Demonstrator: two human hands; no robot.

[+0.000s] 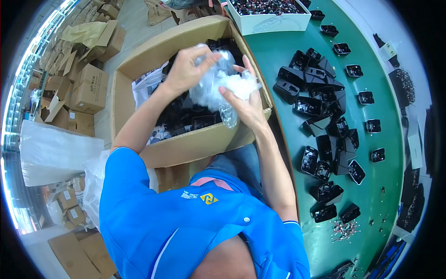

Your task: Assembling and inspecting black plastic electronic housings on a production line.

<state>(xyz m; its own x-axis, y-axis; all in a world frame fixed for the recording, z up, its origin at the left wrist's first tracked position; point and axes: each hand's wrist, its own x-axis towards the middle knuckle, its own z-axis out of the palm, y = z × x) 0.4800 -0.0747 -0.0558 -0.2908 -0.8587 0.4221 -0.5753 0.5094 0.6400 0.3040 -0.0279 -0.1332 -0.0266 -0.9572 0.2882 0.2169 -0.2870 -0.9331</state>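
Over an open cardboard box, both my hands hold a see-through plastic bag (206, 90) with a mass of small white pieces in it, too fine to tell apart. Closed near the bag's upper edge, my left hand (186, 69) has its fingers bent at the plastic. My right hand (251, 109) grips the bag's right side, thumb in front and fingers behind. A loose flap of the plastic hangs below. Under the hands, black plastic parts (202, 122) lie in the cardboard box (195, 151), partly hidden by the bag and my arms.
To the right, a green-topped table (278, 51) bears a heap of black plastic housings (320, 93) and a row of single ones. A white box (274, 23) of small wired parts stands at its far end. Cardboard cartons (88, 88) and a white wrapped bundle (60, 151) are at left.
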